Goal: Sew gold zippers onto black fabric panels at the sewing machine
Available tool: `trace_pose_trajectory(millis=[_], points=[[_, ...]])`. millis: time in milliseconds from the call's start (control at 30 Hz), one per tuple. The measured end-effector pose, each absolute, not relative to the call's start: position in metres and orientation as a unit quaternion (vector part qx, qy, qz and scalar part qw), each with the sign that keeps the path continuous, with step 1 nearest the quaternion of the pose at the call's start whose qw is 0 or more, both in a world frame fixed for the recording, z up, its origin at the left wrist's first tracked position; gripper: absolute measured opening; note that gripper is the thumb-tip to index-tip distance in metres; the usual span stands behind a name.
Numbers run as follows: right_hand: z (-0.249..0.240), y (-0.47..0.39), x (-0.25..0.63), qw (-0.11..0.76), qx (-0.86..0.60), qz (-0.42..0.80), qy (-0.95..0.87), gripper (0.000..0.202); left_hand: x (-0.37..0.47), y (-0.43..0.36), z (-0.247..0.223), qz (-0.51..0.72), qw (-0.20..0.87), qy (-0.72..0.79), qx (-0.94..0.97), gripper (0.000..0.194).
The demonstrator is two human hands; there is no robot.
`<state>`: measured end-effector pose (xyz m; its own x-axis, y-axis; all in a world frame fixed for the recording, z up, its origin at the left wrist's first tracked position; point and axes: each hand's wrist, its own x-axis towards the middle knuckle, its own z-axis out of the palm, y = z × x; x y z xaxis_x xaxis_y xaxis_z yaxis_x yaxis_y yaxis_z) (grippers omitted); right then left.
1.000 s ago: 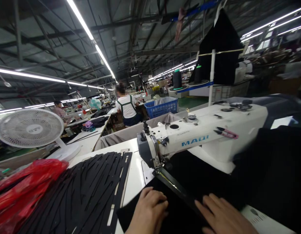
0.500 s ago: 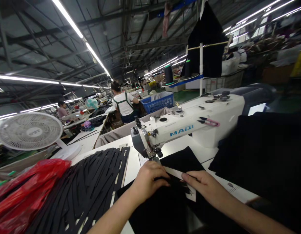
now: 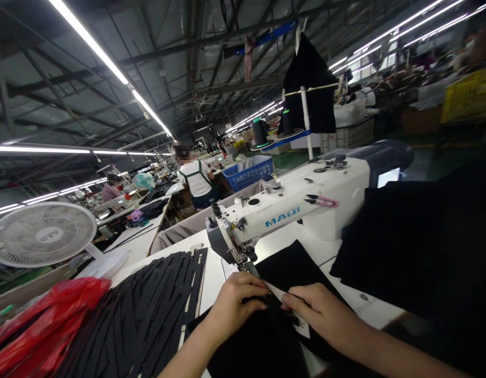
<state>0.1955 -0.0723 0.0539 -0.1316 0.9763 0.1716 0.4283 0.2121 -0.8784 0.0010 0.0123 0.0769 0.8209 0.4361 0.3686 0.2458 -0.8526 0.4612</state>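
A white sewing machine (image 3: 282,207) marked MAQI stands on the white table, its needle end just beyond my hands. Black fabric (image 3: 250,341) lies under both hands and reaches up beside the machine's foot. My left hand (image 3: 243,296) is closed on the fabric's edge near the needle area, thumb and fingers bent together. To the right, my right hand (image 3: 313,307) pinches a pale strip (image 3: 276,290) that runs from near the foot over the black fabric. The fingertips of the left hand rest close to that strip.
Many black strips (image 3: 148,310) lie at the left, beside a red plastic bag (image 3: 49,315) and a white fan (image 3: 43,234). Dark fabric (image 3: 416,252) is heaped at the right. Beyond the machine are a blue basket (image 3: 248,173) and a person (image 3: 195,178) in white.
The camera view has shifted and tilted, so the machine appears a little further left. My right hand is slightly nearer my left along the pale strip. Both hands keep their grip.
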Motion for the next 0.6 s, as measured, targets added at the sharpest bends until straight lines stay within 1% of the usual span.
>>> trace_pose_trajectory(millis=[67, 133, 200, 233, 267, 300, 333, 467, 533, 567, 600], points=[[0.065, -0.073, 0.191, 0.381, -0.539, 0.243, -0.711, 0.040, 0.003, 0.009, 0.080, 0.261, 0.152, 0.165, 0.939, 0.007], [0.074, -0.078, 0.177, 0.388, -0.550, 0.054, -0.738, 0.035, 0.006, 0.008, 0.084, 0.273, 0.117, 0.163, 0.941, 0.011], [0.076, -0.087, 0.156, 0.412, -0.489, -0.142, -0.756, 0.027, 0.009, 0.010, 0.088, 0.298, 0.098, 0.189, 0.931, 0.014], [0.073, -0.090, 0.145, 0.418, -0.448, -0.205, -0.763, 0.023, 0.010, 0.011, 0.090, 0.319, 0.095, 0.208, 0.920, 0.014], [0.068, -0.092, 0.135, 0.413, -0.379, -0.234, -0.794, 0.020, 0.011, 0.012, 0.091, 0.344, 0.097, 0.228, 0.906, 0.014], [0.062, -0.092, 0.129, 0.401, -0.346, -0.236, -0.815, 0.018, 0.010, 0.014, 0.092, 0.367, 0.102, 0.247, 0.891, 0.013], [0.056, -0.090, 0.126, 0.360, -0.369, -0.220, -0.828, 0.015, 0.009, 0.015, 0.092, 0.386, 0.110, 0.262, 0.878, 0.012], [0.037, -0.072, 0.136, 0.262, -0.546, -0.152, -0.781, 0.012, -0.002, 0.014, 0.089, 0.427, 0.132, 0.313, 0.838, 0.013], [0.034, -0.062, 0.140, 0.184, -0.572, -0.048, -0.798, 0.009, -0.006, 0.009, 0.086, 0.440, 0.126, 0.326, 0.827, 0.013], [0.032, -0.056, 0.140, 0.171, -0.563, 0.011, -0.808, 0.009, -0.007, 0.006, 0.084, 0.442, 0.117, 0.323, 0.828, 0.012], [0.030, -0.050, 0.141, 0.181, -0.547, 0.065, -0.815, 0.012, -0.008, 0.001, 0.082, 0.441, 0.103, 0.313, 0.835, 0.011]])
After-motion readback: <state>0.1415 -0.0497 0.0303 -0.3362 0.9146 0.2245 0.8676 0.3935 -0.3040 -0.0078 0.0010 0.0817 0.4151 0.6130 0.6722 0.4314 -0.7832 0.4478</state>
